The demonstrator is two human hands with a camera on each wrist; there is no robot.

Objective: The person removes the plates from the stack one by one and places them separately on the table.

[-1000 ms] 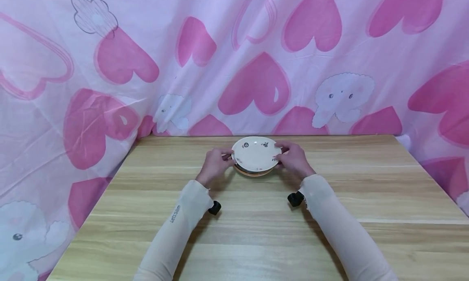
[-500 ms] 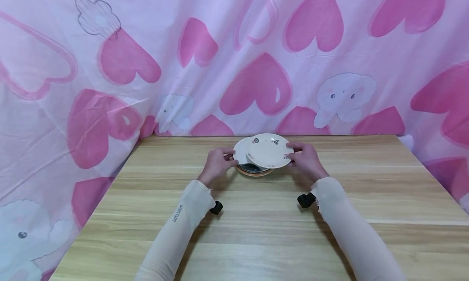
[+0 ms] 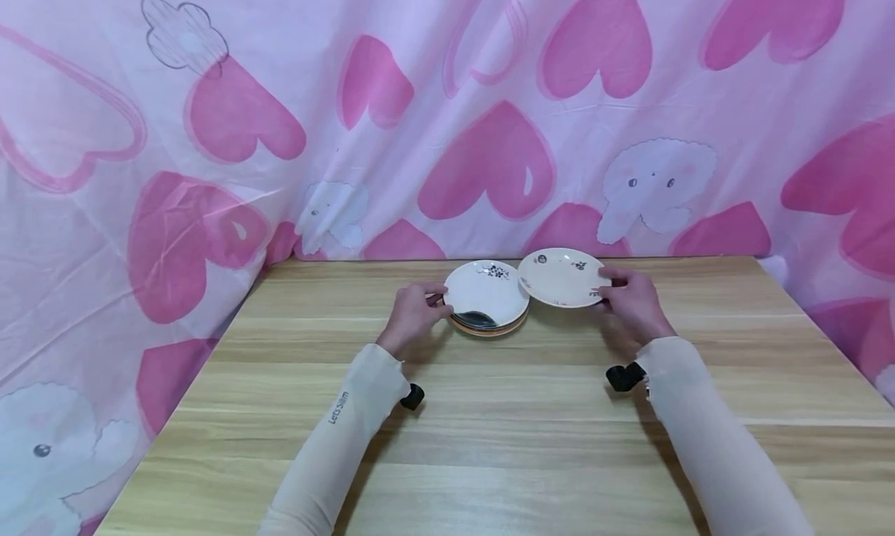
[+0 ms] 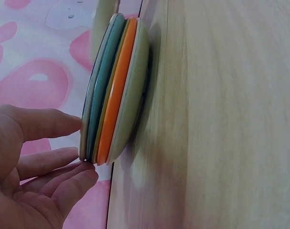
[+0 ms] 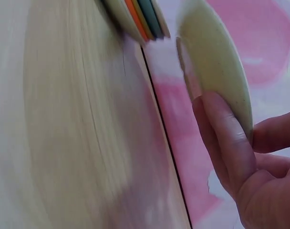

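At the far side of the table, a stack of plates stands with a white plate on top, marked with a dark flower sprig and a dark patch. My left hand holds the left edge of this stack, its fingertips at the rim. Seen from the left wrist, the stacked plates have teal, orange and cream edges. My right hand pinches the right rim of a cream plate with small dark prints. This plate hangs above the table, right of the stack, its left edge close to the stack's right edge.
A wooden table spreads between the arms and on both sides. Pink fabric with hearts hangs behind the table's far edge. Black cameras sit at both wrists, the right one hanging low over the table.
My right hand has lifted the cream plate off the stack and carried it right, uncovering the white plate with the sprig. My left hand has stayed at the stack's left rim.
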